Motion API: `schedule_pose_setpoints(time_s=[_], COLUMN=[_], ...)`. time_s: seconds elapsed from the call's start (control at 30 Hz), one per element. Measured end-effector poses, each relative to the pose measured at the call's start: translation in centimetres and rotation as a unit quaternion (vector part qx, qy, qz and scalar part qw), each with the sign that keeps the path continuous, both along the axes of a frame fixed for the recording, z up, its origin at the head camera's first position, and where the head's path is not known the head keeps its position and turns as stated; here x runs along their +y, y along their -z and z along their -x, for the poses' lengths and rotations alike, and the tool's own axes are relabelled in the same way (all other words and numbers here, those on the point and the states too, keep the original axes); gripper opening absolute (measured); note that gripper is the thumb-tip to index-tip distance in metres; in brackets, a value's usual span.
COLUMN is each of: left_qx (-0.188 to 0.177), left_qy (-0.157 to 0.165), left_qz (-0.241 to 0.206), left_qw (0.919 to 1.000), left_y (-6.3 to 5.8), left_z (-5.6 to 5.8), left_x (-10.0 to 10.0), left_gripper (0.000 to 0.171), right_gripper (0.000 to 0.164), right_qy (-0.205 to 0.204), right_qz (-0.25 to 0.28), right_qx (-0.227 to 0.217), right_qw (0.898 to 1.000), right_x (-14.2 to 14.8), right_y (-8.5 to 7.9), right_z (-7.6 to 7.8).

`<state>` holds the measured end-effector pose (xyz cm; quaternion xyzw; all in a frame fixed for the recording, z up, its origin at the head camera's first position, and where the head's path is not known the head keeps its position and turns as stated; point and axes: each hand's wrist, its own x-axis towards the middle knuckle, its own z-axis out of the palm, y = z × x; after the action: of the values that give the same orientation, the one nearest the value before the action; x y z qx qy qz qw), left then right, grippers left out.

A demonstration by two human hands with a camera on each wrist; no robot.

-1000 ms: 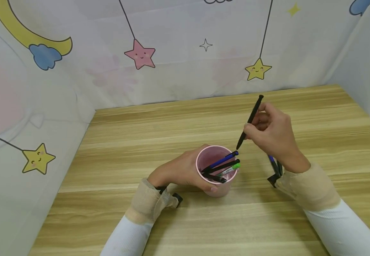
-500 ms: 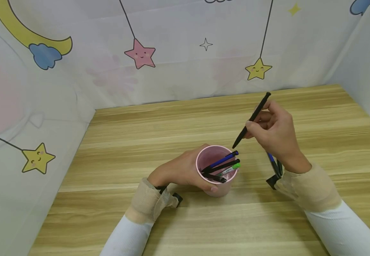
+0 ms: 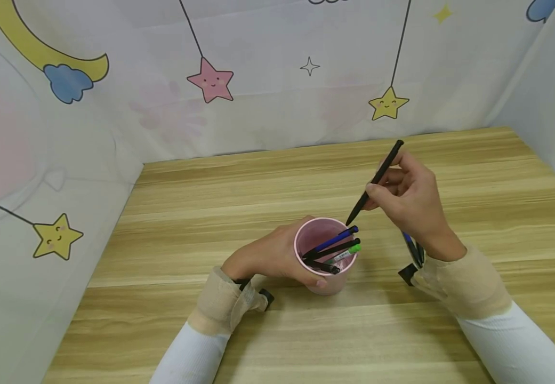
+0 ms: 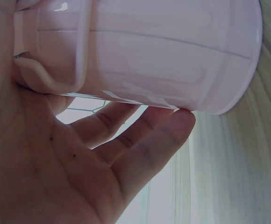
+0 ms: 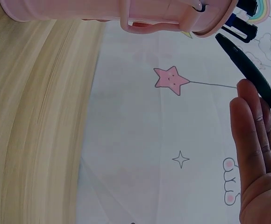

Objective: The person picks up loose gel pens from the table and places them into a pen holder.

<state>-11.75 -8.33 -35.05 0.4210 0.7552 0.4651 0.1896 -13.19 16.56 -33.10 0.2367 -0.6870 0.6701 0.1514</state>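
Observation:
A pink cup [image 3: 331,285] stands upright on the wooden table, and my left hand [image 3: 277,250] grips it from the left side. Inside it lean a blue pen [image 3: 330,242], black pens [image 3: 332,250] and a white pen with a green end [image 3: 346,255]. In the left wrist view the fingers [image 4: 149,149] curve against the cup's pale side. My right hand [image 3: 411,200] pinches a black pen [image 3: 381,173] between thumb and fingers. This pen slants, its lower tip close to the cup's far right rim; the right wrist view shows the tip [image 5: 223,41] beside the rim, outside it.
Thin blue and black items [image 3: 411,248] show partly behind the right wrist; I cannot tell what they are. A small black block [image 3: 408,274] sits at that wrist. A printed cloth [image 3: 267,117] with stars hangs along the back edge of the table [image 3: 200,192].
The black pen in my right hand has tilted further over, and its lower tip has come left to the cup's rim. My left hand and the cup have stayed put.

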Motion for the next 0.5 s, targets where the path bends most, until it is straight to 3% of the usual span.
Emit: schedule_pose_setpoints(time_s=[0.5], left_qx=[-0.019], left_qy=[-0.002], left_qz=[-0.004], left_qw=[0.9998], left_y=[-0.26], left_z=[-0.12], left_x=[-0.01], left_gripper=[0.085], right_gripper=[0.026], right_qy=[-0.044], right_qz=[-0.022], right_qx=[-0.006], right_qw=[0.999], right_x=[0.00], right_y=[0.35], right_z=[0.01])
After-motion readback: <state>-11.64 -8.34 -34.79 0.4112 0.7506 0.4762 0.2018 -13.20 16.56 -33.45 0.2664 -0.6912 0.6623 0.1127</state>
